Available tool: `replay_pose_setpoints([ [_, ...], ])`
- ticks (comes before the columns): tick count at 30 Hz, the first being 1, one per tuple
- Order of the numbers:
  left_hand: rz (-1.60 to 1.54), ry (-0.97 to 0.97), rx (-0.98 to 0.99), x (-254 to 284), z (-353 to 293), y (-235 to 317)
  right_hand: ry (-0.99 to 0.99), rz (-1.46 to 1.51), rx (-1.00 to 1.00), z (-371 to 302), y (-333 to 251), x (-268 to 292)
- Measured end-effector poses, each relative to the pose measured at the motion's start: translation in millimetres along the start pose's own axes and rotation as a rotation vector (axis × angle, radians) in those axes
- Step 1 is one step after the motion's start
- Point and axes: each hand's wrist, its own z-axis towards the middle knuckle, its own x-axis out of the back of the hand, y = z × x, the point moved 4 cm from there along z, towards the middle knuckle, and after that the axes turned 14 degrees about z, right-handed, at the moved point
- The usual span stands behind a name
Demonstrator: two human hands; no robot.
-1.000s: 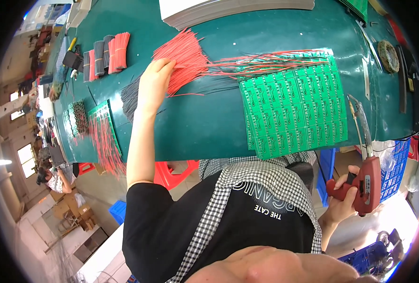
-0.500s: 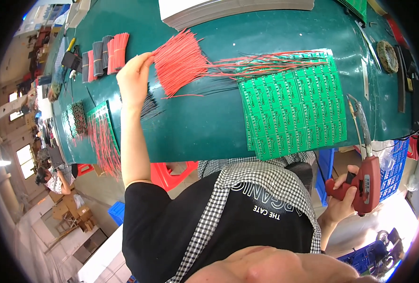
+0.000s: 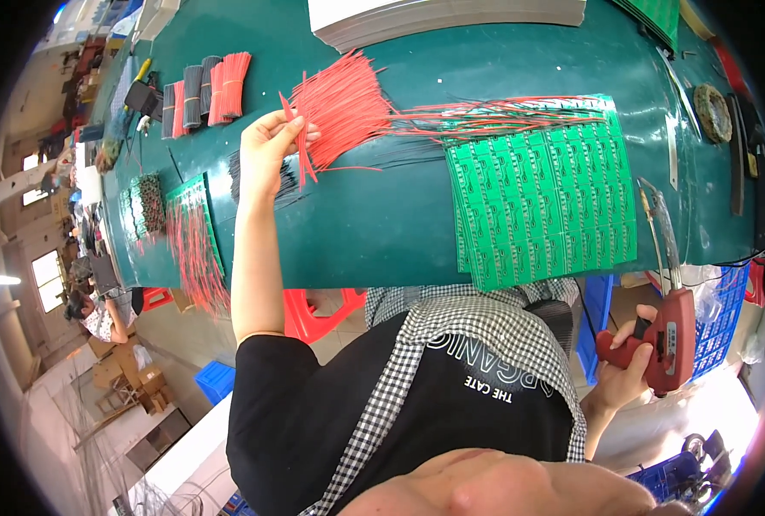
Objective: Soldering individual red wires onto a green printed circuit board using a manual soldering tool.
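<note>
In my left hand (image 3: 266,155) a few short red wires (image 3: 303,148) are pinched between thumb and fingers, at the left edge of a spread pile of red wires (image 3: 344,107). Partly behind that hand lie black wires (image 3: 288,185). My right hand (image 3: 623,370) is wrapped round the handle of a red soldering gun (image 3: 677,335), its metal tip pointing up beside the table edge. Between the hands, green circuit board panels (image 3: 550,206) lie stacked on the table. Red and black wires (image 3: 520,116) stretch across their far row.
Bundled red and black wires (image 3: 232,86) lie at the far left of the green table (image 3: 357,241). Nearer stands a wired board (image 3: 195,224) with hanging red wires. White stacked sheets (image 3: 451,26) sit at the back, a tape roll (image 3: 711,113) at the right.
My left hand has shifted to the right and nearer along the red pile, and now shows a few separated wires in its fingers. The soldering gun stays almost in place.
</note>
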Motion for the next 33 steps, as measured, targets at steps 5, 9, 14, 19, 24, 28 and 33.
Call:
replay_pose_setpoints([
  [5,0.328,0.049,-0.109,-8,-4,18,-0.002,0.017,0.022,-2,-2,-3],
  [9,0.379,0.062,-0.131,-5,-6,20,-0.007,0.027,0.004,-3,-2,-1],
  [14,-0.141,0.091,-0.178,-10,-33,17,-0.009,0.010,-0.002,-4,-2,0],
  [19,-0.165,0.169,-0.385,-54,-83,10,-0.119,0.016,0.017,-4,1,5],
  [24,-0.149,0.115,-0.347,-77,-91,4,-0.116,0.024,0.050,-5,-3,0],
  [28,-0.198,-0.633,-0.088,-118,-100,68,-0.120,0.117,-0.046,4,-10,-9],
  [33,-0.270,-1.356,0.020,-176,-121,111,-0.463,-0.541,0.473,33,-15,-48],
])
